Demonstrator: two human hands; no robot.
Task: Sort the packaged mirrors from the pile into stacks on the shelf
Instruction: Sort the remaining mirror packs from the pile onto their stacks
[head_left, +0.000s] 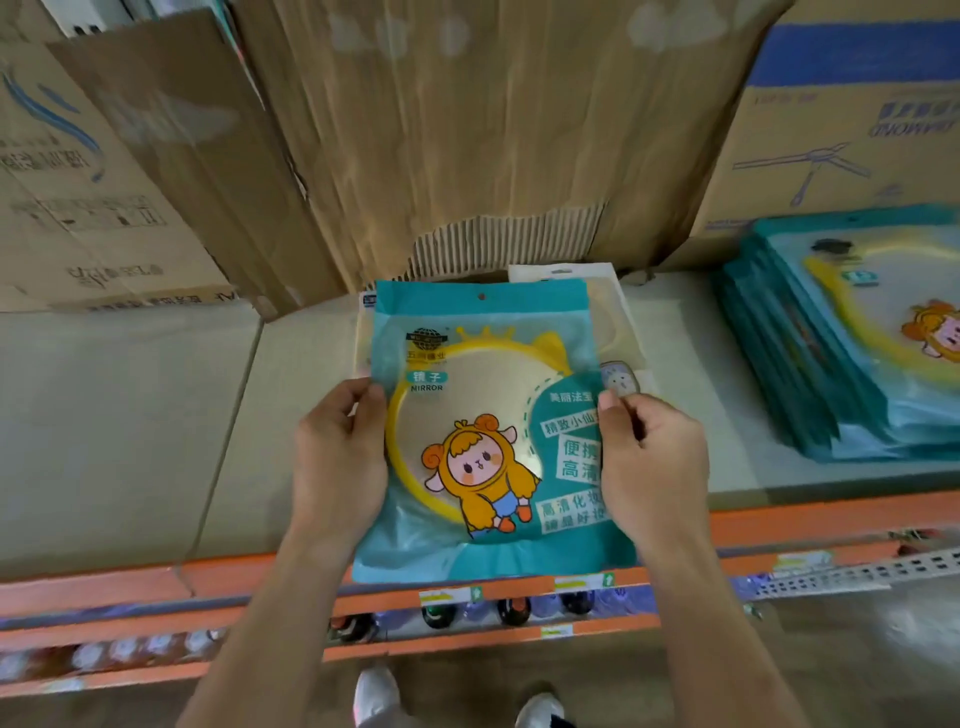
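Note:
I hold a teal packaged mirror (483, 415) with a yellow round frame and a cartoon sheep figure, face up over the shelf (156, 415). My left hand (337, 457) grips its left edge and my right hand (649, 462) grips its right edge. Under it lies a pale packaged mirror (613, 312), mostly hidden, with only its top and right side showing. A stack of teal packaged mirrors (841, 353) lies on the shelf at the right, partly cut off by the frame edge.
Cardboard boxes (467, 130) stand along the back of the shelf. An orange rail (208, 577) runs along the shelf's front edge, with bottles (514, 610) on a lower level. My shoes (376, 696) are on the floor below.

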